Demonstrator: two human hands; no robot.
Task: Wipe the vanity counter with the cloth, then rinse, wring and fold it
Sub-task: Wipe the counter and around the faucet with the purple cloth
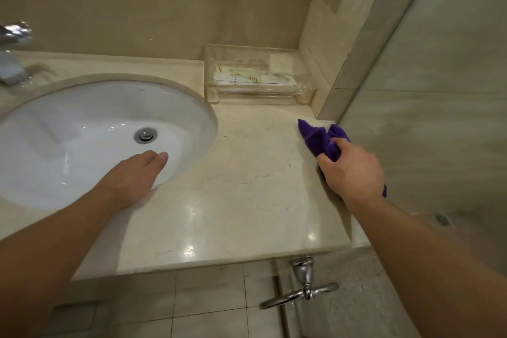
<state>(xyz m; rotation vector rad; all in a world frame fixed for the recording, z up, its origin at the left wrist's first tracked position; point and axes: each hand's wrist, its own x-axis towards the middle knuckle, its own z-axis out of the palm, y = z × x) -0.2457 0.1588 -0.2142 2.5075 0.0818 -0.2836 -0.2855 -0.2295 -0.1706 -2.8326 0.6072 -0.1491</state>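
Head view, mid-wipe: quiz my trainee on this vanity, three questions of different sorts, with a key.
1. True or false: the right hand grips the crumpled purple cloth at the right edge of the glossy beige marble counter.
2. Fill in: the clear rectangular plastic tray stands at the counter's ____ right corner.
3. The left hand rests at: A the rim of the white oval ceramic sink; B the tray; C the cloth.
Key: 1 true; 2 back; 3 A.

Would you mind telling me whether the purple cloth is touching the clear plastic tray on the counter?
Apart. The head view shows bare marble counter between the purple cloth, gripped by the right hand, and the clear plastic tray.
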